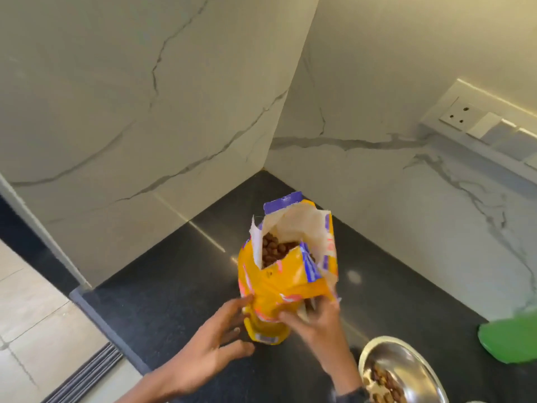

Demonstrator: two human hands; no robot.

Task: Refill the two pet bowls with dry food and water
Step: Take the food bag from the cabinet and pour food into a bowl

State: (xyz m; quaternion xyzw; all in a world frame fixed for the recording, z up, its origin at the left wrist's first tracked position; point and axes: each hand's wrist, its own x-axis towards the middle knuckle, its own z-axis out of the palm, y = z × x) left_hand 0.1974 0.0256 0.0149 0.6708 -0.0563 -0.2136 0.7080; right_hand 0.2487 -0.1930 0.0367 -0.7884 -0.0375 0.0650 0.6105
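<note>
A yellow and purple bag of dry food (279, 289) stands upright on the black counter (162, 289), its torn top open and brown kibble showing inside. My left hand (215, 335) is spread beside the bag's lower left, fingertips touching it. My right hand (316, 324) pinches the bag's front right edge. A steel bowl (406, 362) with some kibble in it sits at the lower right, partly cut off by the frame.
White marble walls meet in a corner behind the bag. A socket and switch strip (488, 126) is on the right wall. A green object (511, 338) lies at the counter's right edge. The counter's left edge drops to a tiled floor (32, 315).
</note>
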